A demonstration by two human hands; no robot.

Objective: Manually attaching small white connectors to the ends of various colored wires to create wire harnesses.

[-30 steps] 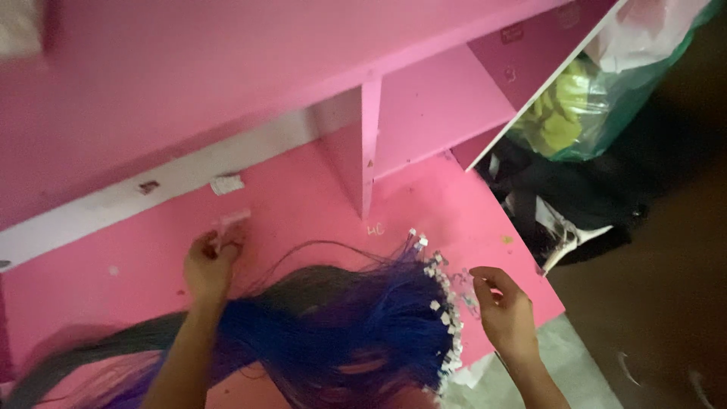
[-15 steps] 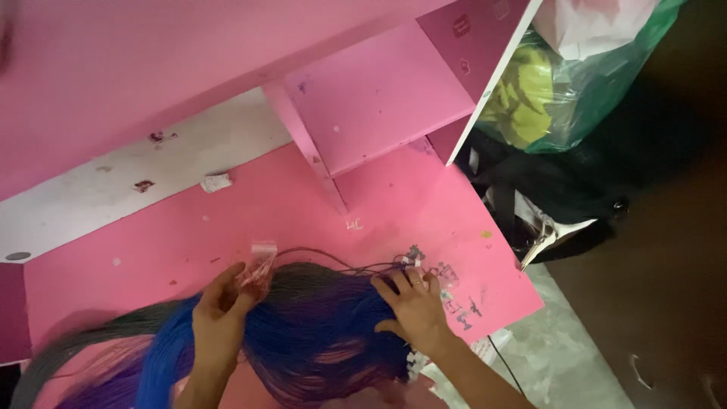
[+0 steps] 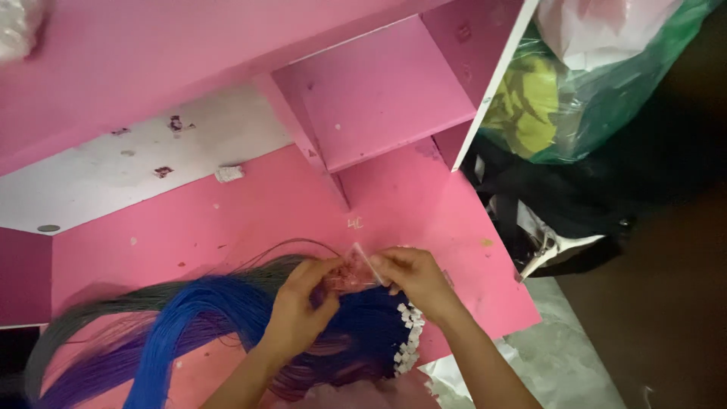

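Note:
A bundle of blue, purple and grey cords [image 3: 204, 318] lies across the pink desk top [image 3: 227, 220], with small white tags [image 3: 409, 333] at its right end. Above the cords, my left hand [image 3: 299, 310] and my right hand [image 3: 413, 276] meet and together pinch a small clear plastic bag [image 3: 354, 270] with reddish bits inside. Both hands hover just over the dark blue part of the bundle.
A pink shelf unit [image 3: 379, 98] with a divider stands at the back of the desk. A small white scrap [image 3: 229, 173] lies on the white panel. At the right, a green plastic bag [image 3: 598, 83] and dark bags [image 3: 560, 204] sit on the floor.
My hands have come together from apart over the cords and now hold the small clear bag between them. The view has shifted slightly, showing more of the shelf.

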